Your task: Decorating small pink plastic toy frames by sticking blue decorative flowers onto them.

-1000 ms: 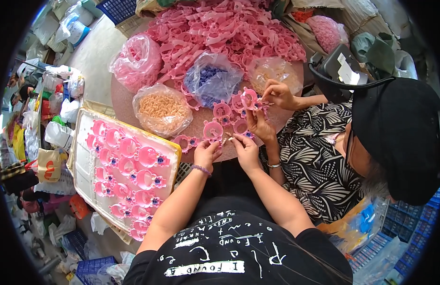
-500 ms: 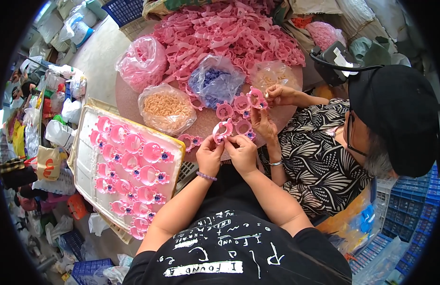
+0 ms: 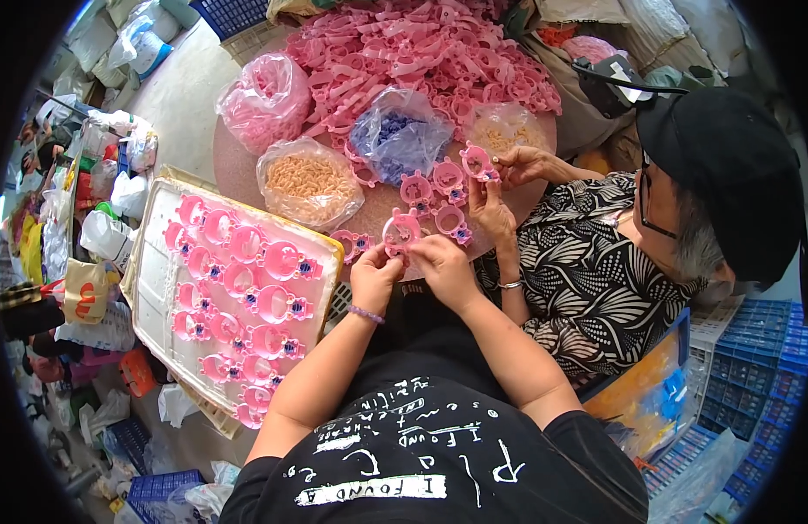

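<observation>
At the near edge of the round surface [image 3: 379, 206], the left hand [image 3: 376, 278] and right hand [image 3: 444, 271] are together pinching a pink ring-shaped piece [image 3: 401, 220], seemingly for steadiness, bagged orange bits [image 3: 308, 183] sitting within reach.

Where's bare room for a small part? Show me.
Free: the tabletop between the bag of tan pieces and the pink round frames; the white tray left of its rowed pink frames. Crowded: the tabletop's far side, under the heaped pink parts.
</observation>
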### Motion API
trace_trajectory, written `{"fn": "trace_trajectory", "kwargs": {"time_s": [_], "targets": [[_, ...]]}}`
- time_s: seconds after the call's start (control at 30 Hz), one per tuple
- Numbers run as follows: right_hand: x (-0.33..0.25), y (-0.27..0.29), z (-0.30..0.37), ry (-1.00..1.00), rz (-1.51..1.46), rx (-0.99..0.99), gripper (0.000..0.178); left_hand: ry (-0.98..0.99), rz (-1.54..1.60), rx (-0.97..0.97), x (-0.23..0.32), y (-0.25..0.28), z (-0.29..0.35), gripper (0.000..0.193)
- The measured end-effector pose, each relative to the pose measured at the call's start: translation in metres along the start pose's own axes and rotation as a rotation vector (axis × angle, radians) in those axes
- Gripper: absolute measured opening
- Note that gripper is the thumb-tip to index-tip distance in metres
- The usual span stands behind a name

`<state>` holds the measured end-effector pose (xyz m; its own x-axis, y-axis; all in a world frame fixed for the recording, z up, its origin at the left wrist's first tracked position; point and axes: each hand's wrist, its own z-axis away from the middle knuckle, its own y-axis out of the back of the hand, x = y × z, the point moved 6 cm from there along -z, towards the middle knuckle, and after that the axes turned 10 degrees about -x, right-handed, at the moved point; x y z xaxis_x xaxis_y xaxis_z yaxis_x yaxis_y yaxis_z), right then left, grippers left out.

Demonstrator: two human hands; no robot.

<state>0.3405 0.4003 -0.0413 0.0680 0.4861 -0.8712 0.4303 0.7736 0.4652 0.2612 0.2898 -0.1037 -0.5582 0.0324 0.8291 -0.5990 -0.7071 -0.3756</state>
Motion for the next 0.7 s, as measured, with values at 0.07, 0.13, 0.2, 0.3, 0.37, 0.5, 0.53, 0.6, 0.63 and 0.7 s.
{"fn": "trace_trajectory", "kwargs": {"time_s": [0.07, 0.13, 0.2, 0.3, 0.37, 0.5, 0.53, 0.6, 0.63, 0.7], "targets": [[0.045, 0.002, 0.007, -0.177, -0.121, 0.124, 0.013, 0.04, 0.012, 0.031, 0.001, 0.009, -0.002, 0.025], [0.088, -0.002, 0.015, -0.443, -0.194, 0.155, 0.015, 0.105, 0.061, 0.105, -0.002, 0.018, -0.004, 0.025], [0.11, -0.02, 0.016, -0.442, -0.054, 0.051, 0.017, 0.124, 0.098, 0.108, -0.001, 0.019, -0.001, 0.026], [0.117, -0.038, 0.01, -0.449, 0.12, 0.067, 0.02, 0.152, 0.167, 0.081, -0.006, 0.021, 0.001, 0.027], [0.12, -0.044, 0.006, -0.49, 0.163, 0.081, 0.021, 0.172, 0.187, 0.075, -0.006, 0.016, 0.005, 0.026], [0.137, -0.051, 0.002, -0.418, 0.345, 0.042, 0.018, 0.146, 0.122, 0.039, -0.009, 0.012, 0.005, 0.026], [0.133, -0.044, 0.002, -0.443, 0.167, 0.088, 0.017, 0.148, 0.106, 0.036, -0.011, 0.015, 0.003, 0.025], [0.105, -0.021, 0.001, -0.401, -0.151, 0.231, 0.012, 0.182, 0.072, 0.031, -0.013, 0.017, 0.003, 0.025], [0.074, -0.007, -0.001, -0.271, -0.222, 0.265, 0.009, 0.221, 0.032, 0.023, -0.013, 0.016, 0.005, 0.024], [0.006, 0.014, -0.011, -0.063, -0.169, 0.057, 0.01, 0.232, 0.028, -0.014, -0.013, 0.016, 0.006, 0.021]]}}
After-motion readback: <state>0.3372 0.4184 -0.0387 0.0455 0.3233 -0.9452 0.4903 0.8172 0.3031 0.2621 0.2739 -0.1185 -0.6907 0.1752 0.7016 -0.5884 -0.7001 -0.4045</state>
